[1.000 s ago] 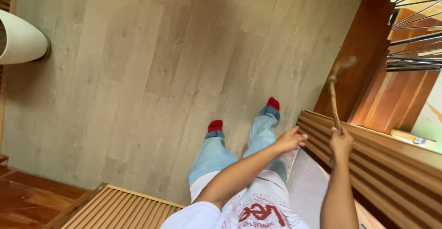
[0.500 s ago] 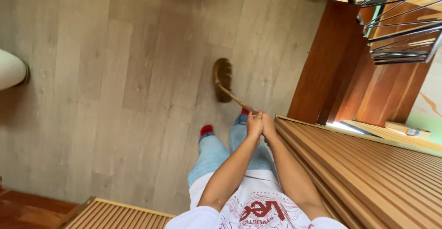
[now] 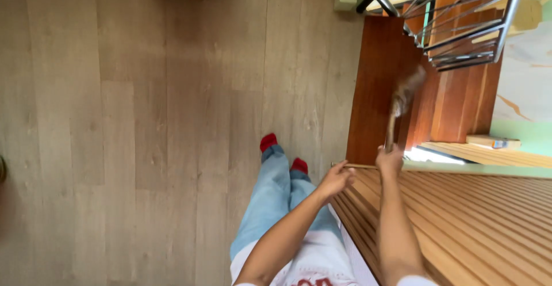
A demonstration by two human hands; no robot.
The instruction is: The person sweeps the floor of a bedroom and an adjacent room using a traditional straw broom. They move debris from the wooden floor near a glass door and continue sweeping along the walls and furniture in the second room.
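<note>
My right hand (image 3: 390, 159) grips the thin wooden handle of a small broom (image 3: 404, 94). The broom stands upright, its blurred brown brush head raised in front of the dark wooden stair side. My left hand (image 3: 337, 179) is off the handle, a little lower and to the left. Its fingers are loosely curled at the corner of a slatted wooden surface (image 3: 460, 222), with nothing seen in them. My legs in light blue jeans (image 3: 270, 199) and red socks (image 3: 268, 141) stand on the grey wood-plank floor (image 3: 144, 148).
A dark brown wooden staircase (image 3: 382, 84) with a metal railing (image 3: 460, 33) rises at the upper right. A small box (image 3: 493, 142) lies on a wooden ledge at the right. A green and pale painted wall (image 3: 526, 90) fills the far right edge.
The broom swung from the floor at the left up to the right, in front of the stairs. My left hand let go of the handle and dropped away. The view shifted left.
</note>
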